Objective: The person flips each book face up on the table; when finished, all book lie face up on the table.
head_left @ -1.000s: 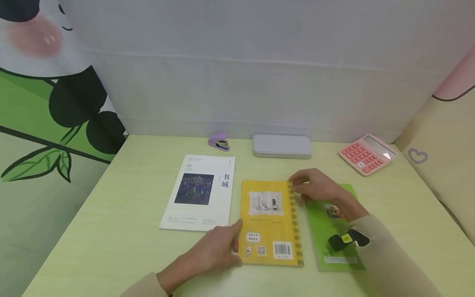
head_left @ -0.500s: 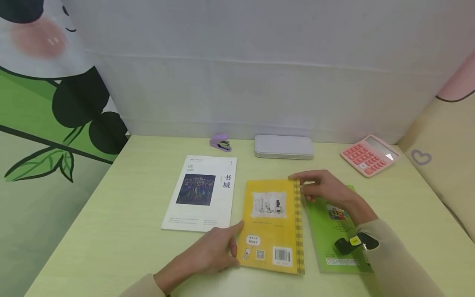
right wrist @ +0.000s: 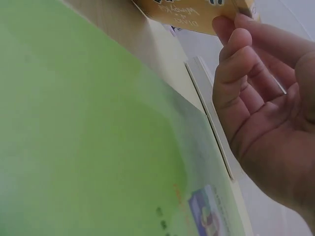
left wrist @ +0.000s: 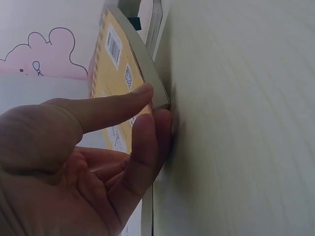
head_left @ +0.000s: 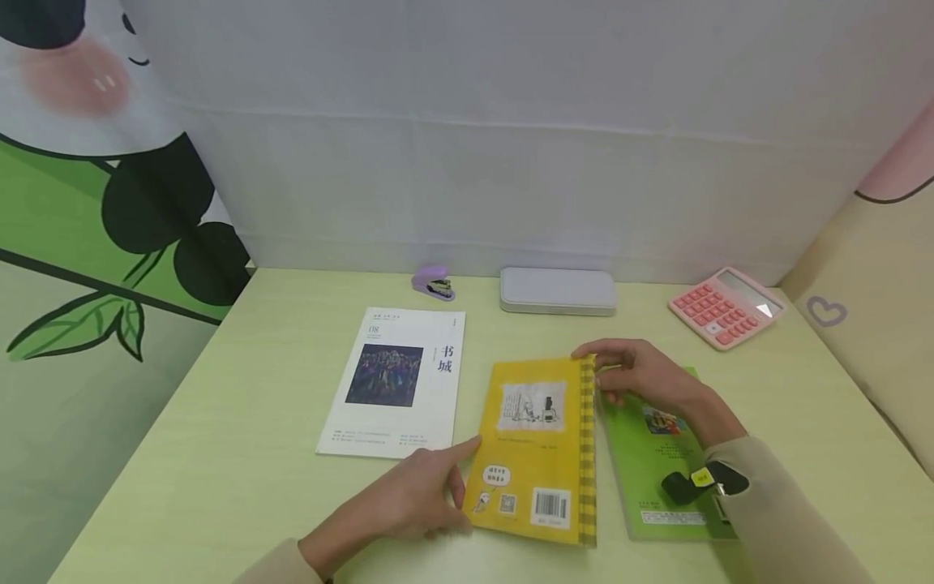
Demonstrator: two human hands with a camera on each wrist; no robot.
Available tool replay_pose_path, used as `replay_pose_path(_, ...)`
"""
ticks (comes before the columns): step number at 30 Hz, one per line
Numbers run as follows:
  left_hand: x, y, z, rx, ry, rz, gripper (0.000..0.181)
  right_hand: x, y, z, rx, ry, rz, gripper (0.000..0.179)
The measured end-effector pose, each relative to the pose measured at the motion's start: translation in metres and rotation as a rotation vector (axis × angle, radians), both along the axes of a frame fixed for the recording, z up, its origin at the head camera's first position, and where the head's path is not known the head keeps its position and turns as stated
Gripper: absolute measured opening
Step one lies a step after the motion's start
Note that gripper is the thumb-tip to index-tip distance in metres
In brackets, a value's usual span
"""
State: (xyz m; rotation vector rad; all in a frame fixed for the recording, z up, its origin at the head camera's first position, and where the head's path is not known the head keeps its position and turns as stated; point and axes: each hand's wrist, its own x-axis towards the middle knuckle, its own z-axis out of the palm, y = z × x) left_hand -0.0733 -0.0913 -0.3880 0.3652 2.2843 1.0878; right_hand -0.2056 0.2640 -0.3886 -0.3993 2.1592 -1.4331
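A yellow book [head_left: 527, 454] with a checked spine lies back cover up, tilted so its spine side stands higher than its left edge. My right hand [head_left: 642, 377] pinches the top of the spine between thumb and fingers. In the right wrist view, part of the front cover [right wrist: 179, 17] shows under that raised side. My left hand [head_left: 416, 496] holds the book at its lower left edge; the left wrist view shows the thumb on the back cover and fingertips curled at the corner, close to the table.
A white magazine [head_left: 394, 381] lies to the left, and a green book [head_left: 645, 454] lies under my right forearm. Along the back stand a purple stapler [head_left: 434, 283], a grey case [head_left: 558, 290] and a pink calculator [head_left: 727, 307]. Behind them hangs a white cloth [head_left: 467, 162].
The yellow book has gone from lying flat to tilted, its spine side raised by my right hand, and has turned slightly. My right hand moved a little right; the left stays at the edge.
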Motion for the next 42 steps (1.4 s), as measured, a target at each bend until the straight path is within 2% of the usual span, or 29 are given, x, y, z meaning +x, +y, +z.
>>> replay_pose_path(6,0.001,-0.001,0.001,-0.075,0.076,-0.054,0.109,0.001,0.0,0.001,-0.058,0.007,-0.006,0.042)
replay_pose_path(10,0.001,-0.001,0.002,-0.107,0.134,-0.089,0.104,0.0,-0.003,0.005,-0.048,0.04,-0.032,0.038)
replay_pose_path(15,0.002,-0.002,0.003,-0.114,0.206,-0.085,0.095,0.0,-0.007,0.011,-0.001,0.083,-0.077,0.035)
replay_pose_path(21,0.003,-0.004,0.004,-0.124,0.285,-0.074,0.084,0.001,-0.009,0.019,-0.013,0.118,-0.101,0.034)
replay_pose_path(28,0.005,-0.005,0.007,-0.11,0.303,-0.071,0.073,0.002,-0.014,0.024,-0.055,0.16,-0.115,0.035)
replay_pose_path(38,0.007,-0.006,0.004,-0.065,0.371,-0.067,0.07,0.0,-0.023,0.028,-0.064,0.21,-0.176,0.025)
replay_pose_path(42,0.006,-0.007,0.005,-0.033,0.354,-0.069,0.036,-0.001,-0.026,0.03,-0.073,0.212,-0.202,0.026)
